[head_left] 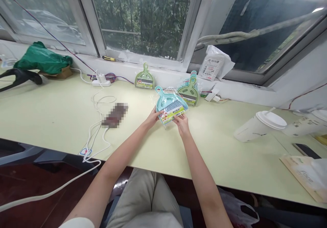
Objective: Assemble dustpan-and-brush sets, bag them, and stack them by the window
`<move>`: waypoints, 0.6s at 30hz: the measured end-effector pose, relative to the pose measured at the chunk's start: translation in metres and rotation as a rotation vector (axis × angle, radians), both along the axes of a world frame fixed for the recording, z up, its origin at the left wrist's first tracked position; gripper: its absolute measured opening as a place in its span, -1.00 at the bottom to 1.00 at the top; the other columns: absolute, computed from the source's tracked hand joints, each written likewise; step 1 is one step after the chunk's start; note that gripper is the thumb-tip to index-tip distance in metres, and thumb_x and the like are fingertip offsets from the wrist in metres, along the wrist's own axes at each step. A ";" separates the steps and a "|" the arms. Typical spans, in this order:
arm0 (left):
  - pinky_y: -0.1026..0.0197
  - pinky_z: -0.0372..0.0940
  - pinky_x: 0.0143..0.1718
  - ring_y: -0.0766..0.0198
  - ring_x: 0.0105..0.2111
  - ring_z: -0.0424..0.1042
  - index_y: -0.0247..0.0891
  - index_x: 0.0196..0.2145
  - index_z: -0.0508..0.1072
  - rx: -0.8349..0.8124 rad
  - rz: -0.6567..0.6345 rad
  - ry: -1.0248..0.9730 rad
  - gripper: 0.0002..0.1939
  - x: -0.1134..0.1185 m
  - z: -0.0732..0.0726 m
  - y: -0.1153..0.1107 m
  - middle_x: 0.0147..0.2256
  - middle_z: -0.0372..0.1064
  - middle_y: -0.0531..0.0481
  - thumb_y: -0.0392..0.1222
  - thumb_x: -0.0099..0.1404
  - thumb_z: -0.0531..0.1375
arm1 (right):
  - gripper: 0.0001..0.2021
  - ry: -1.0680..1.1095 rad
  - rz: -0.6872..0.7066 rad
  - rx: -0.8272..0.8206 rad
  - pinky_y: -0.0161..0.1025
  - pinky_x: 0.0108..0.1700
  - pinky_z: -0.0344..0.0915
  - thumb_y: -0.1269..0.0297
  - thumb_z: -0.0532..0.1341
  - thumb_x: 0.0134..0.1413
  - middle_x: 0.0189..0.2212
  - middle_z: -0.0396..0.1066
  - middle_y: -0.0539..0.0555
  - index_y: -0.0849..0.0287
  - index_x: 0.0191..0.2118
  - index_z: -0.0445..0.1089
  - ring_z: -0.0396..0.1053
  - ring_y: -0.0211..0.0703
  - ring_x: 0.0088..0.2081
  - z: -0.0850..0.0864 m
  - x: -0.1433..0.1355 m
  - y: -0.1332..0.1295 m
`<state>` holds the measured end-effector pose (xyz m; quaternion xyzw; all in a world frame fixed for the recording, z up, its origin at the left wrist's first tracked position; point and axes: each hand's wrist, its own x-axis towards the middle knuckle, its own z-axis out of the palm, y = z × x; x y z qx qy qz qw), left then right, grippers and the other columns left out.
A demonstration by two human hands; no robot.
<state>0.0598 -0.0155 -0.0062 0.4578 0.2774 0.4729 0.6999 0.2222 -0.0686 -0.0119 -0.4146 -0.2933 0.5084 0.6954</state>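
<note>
A light blue mini dustpan and brush set (170,103) in clear wrapping, with a printed label along its lower edge, is held up over the table. My left hand (152,118) is closed on its left side, thumb on the front. At the lower right edge, my right hand (182,123) grips it by the label. Behind it on the right, a stack of similar wrapped dustpan sets (190,90) leans near the wall, a green one in front. A single green dustpan set (144,78) stands against the wall further left.
On the table (212,160) at right are a white lidded cup (258,125), a phone (305,150) and a paper packet (304,175). White cables run left of my arms beside a power strip (101,82). A green bag (43,59) and screwdriver (109,58) lie behind.
</note>
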 end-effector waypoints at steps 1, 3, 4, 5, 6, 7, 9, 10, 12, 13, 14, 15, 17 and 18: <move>0.13 0.36 -0.11 0.16 -0.13 0.45 -0.15 0.07 0.22 0.005 -0.025 0.027 -0.29 0.000 0.000 -0.001 -0.07 0.41 -0.05 -0.11 -0.01 0.38 | -0.57 0.003 -0.008 -0.007 -0.16 -0.16 0.47 0.37 0.42 -0.34 -0.29 0.50 0.02 0.16 -0.21 0.36 0.47 -0.14 -0.22 -0.001 0.001 0.000; 0.10 0.36 -0.11 0.12 -0.08 0.42 -0.10 0.12 0.17 0.039 -0.078 0.071 -0.24 0.001 0.000 -0.004 -0.01 0.37 -0.07 -0.10 -0.01 0.38 | -0.58 0.014 -0.042 -0.013 -0.20 -0.20 0.47 0.36 0.42 -0.33 -0.30 0.50 0.02 0.16 -0.22 0.36 0.48 -0.16 -0.25 -0.001 0.002 0.001; 0.09 0.36 -0.10 0.10 -0.06 0.41 -0.08 0.14 0.14 0.064 -0.092 0.084 -0.21 0.002 0.001 -0.006 0.02 0.35 -0.08 -0.10 0.00 0.37 | -0.58 0.019 -0.056 -0.013 -0.22 -0.21 0.47 0.36 0.42 -0.34 -0.31 0.50 0.01 0.16 -0.23 0.36 0.48 -0.17 -0.26 -0.001 0.003 0.001; 0.08 0.35 -0.10 0.09 -0.04 0.40 -0.07 0.16 0.11 0.086 -0.093 0.093 -0.19 0.004 0.001 -0.008 0.04 0.33 -0.09 -0.09 0.01 0.37 | -0.57 0.022 -0.065 -0.013 -0.24 -0.23 0.47 0.36 0.43 -0.34 -0.32 0.50 0.01 0.16 -0.23 0.37 0.48 -0.19 -0.27 0.000 0.004 0.001; 0.07 0.35 -0.10 0.08 -0.03 0.39 -0.07 0.18 0.10 0.103 -0.084 0.100 -0.18 0.006 0.001 -0.009 0.05 0.32 -0.11 -0.09 0.01 0.36 | -0.57 0.021 -0.067 -0.015 -0.26 -0.24 0.47 0.36 0.43 -0.35 -0.32 0.50 0.00 0.16 -0.23 0.37 0.48 -0.20 -0.28 0.001 0.005 0.001; 0.06 0.35 -0.10 0.07 -0.03 0.38 -0.08 0.18 0.09 0.113 -0.069 0.105 -0.18 0.007 0.002 -0.010 0.06 0.31 -0.12 -0.08 0.02 0.36 | -0.57 0.019 -0.061 -0.020 -0.27 -0.26 0.47 0.35 0.43 -0.35 -0.32 0.50 0.00 0.16 -0.23 0.37 0.48 -0.20 -0.30 0.002 0.006 0.001; 0.04 0.35 -0.10 0.05 -0.02 0.38 -0.11 0.18 0.09 0.116 -0.043 0.107 -0.18 0.008 0.003 -0.010 0.06 0.31 -0.14 -0.07 0.03 0.35 | -0.61 0.021 -0.032 -0.045 -0.26 -0.30 0.47 0.26 0.42 -0.29 -0.31 0.50 0.01 0.16 -0.23 0.37 0.49 -0.19 -0.33 0.006 0.008 0.001; 0.03 0.35 -0.10 0.05 -0.03 0.38 -0.12 0.18 0.09 0.112 -0.038 0.108 -0.19 0.008 0.004 -0.010 0.06 0.32 -0.14 -0.07 0.03 0.35 | -0.63 0.026 -0.032 -0.063 -0.25 -0.32 0.47 0.19 0.40 -0.24 -0.30 0.50 0.02 0.16 -0.24 0.37 0.49 -0.18 -0.34 0.008 0.009 0.000; 0.02 0.34 -0.08 0.04 -0.03 0.39 -0.13 0.17 0.11 0.100 -0.058 0.117 -0.19 0.006 0.005 -0.009 0.05 0.33 -0.14 -0.07 0.02 0.35 | -0.67 0.044 -0.090 -0.092 -0.26 -0.33 0.47 0.12 0.35 -0.16 -0.31 0.50 0.03 0.16 -0.26 0.37 0.49 -0.19 -0.35 0.010 0.012 0.000; 0.02 0.33 -0.08 0.04 -0.03 0.39 -0.13 0.17 0.11 0.096 -0.078 0.126 -0.19 0.004 0.005 -0.008 0.04 0.33 -0.14 -0.08 0.01 0.36 | -0.68 0.052 -0.133 -0.099 -0.27 -0.33 0.46 0.12 0.34 -0.16 -0.32 0.50 0.03 0.16 -0.27 0.36 0.49 -0.20 -0.36 0.011 0.014 0.000; 0.02 0.33 -0.07 0.03 -0.02 0.38 -0.12 0.17 0.12 0.096 -0.102 0.136 -0.19 0.003 0.005 -0.008 0.04 0.33 -0.14 -0.08 0.01 0.36 | -0.68 0.056 -0.175 -0.099 -0.29 -0.32 0.45 0.14 0.34 -0.17 -0.33 0.49 0.01 0.15 -0.26 0.36 0.48 -0.23 -0.36 0.011 0.015 -0.001; 0.02 0.33 -0.07 0.03 -0.02 0.38 -0.11 0.17 0.13 0.096 -0.129 0.148 -0.19 0.001 0.006 -0.008 0.05 0.33 -0.14 -0.08 0.00 0.36 | -0.67 0.053 -0.208 -0.100 -0.31 -0.32 0.44 0.16 0.35 -0.19 -0.35 0.49 0.00 0.15 -0.25 0.36 0.47 -0.24 -0.37 0.011 0.017 -0.001; 0.01 0.32 -0.06 0.01 0.01 0.36 -0.09 0.17 0.15 0.098 -0.191 0.172 -0.20 0.000 0.006 -0.010 0.07 0.32 -0.14 -0.07 0.00 0.36 | -0.63 0.029 -0.254 -0.120 -0.32 -0.34 0.43 0.15 0.37 -0.22 -0.38 0.49 0.00 0.16 -0.23 0.37 0.46 -0.25 -0.38 0.010 0.020 -0.001; 0.01 0.32 -0.05 0.00 0.02 0.35 -0.09 0.16 0.15 0.099 -0.216 0.184 -0.21 -0.001 0.006 -0.011 0.07 0.31 -0.13 -0.06 0.01 0.35 | -0.60 0.010 -0.276 -0.140 -0.31 -0.36 0.42 0.13 0.37 -0.24 -0.39 0.49 0.01 0.18 -0.23 0.38 0.45 -0.24 -0.39 0.009 0.021 -0.002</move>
